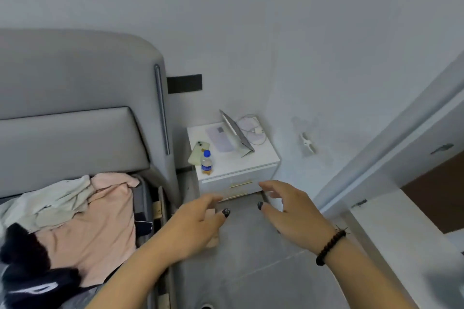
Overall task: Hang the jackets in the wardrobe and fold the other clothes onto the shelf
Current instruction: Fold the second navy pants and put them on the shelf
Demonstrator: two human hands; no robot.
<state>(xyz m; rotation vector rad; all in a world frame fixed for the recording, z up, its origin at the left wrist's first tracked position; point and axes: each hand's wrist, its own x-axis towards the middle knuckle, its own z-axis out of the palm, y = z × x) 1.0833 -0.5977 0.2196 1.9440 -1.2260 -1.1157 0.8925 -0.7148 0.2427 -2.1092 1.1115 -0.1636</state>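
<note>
Clothes pile (67, 223) cut off left

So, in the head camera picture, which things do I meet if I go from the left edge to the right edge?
Black garment → pink garment → left hand → blue-capped bottle on the white nightstand → right hand → beaded bracelet → wardrobe door.

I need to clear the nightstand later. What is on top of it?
On the nightstand: a blue-capped bottle, a pale green phone, a propped tablet, a lilac case and a white charger cable. Anything behind the tablet is hidden.
</note>
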